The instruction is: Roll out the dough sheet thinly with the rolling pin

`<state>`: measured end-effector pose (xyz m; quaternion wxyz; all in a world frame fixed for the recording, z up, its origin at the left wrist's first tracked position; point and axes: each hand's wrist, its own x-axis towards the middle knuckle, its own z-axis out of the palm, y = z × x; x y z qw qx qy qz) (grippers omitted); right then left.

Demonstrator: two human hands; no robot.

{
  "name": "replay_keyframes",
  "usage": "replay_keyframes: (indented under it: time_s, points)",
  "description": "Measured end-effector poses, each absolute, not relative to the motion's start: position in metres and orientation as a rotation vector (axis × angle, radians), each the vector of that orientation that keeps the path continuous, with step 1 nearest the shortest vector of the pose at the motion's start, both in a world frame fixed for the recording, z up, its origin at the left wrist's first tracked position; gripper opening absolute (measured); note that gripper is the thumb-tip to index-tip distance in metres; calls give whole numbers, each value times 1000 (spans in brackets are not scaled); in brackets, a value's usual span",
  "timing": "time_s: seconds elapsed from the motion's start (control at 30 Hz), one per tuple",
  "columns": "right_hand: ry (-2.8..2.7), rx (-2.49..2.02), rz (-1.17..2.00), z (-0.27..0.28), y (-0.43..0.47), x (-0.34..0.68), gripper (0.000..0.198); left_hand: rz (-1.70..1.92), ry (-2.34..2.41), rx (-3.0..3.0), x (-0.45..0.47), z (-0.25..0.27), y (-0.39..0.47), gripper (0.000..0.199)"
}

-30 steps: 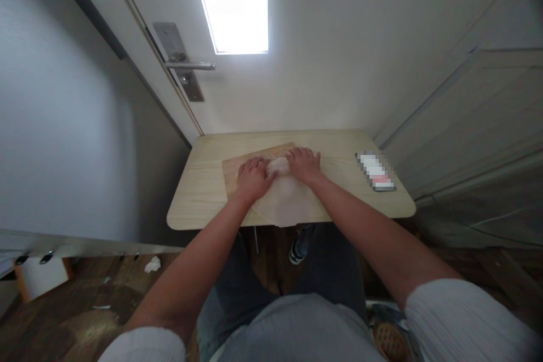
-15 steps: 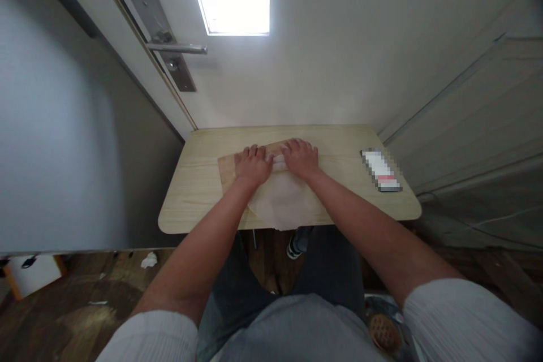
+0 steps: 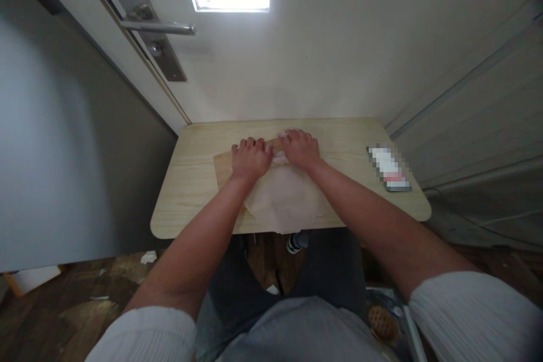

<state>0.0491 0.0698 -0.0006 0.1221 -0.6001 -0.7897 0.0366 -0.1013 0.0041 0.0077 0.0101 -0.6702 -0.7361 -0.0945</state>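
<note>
A thin, pale sheet that looks like rolled-out dough [image 3: 288, 195] lies over a wooden board [image 3: 222, 167] on a light wood table [image 3: 186, 181]. Its near edge hangs slightly past the table's front edge. At the far side the sheet is gathered into a narrow roll, which shows between my thumbs. My left hand [image 3: 251, 158] is curled over the left part of this roll, and my right hand [image 3: 300, 149] over the right part, fingers pointing away from me. Whether a rod lies inside the roll is hidden.
A phone [image 3: 389, 169], its screen blurred out, lies on the table's right side. Behind the table stands a white door [image 3: 322, 68] with a metal lever handle [image 3: 159, 27]. A grey panel [image 3: 55, 153] rises at left. Near my right side, a round brown item [image 3: 382, 322] sits low.
My view has shifted a little, so the table looks slightly larger. Both hands stay on the far roll, the right hand a touch farther forward on the board.
</note>
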Motion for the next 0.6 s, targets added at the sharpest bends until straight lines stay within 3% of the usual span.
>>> replay_keyframes:
  time_s: [0.6]
  points:
    - [-2313,-1799,92,5,100,34,80,-269,-2265,-2100,-111,9,32,61]
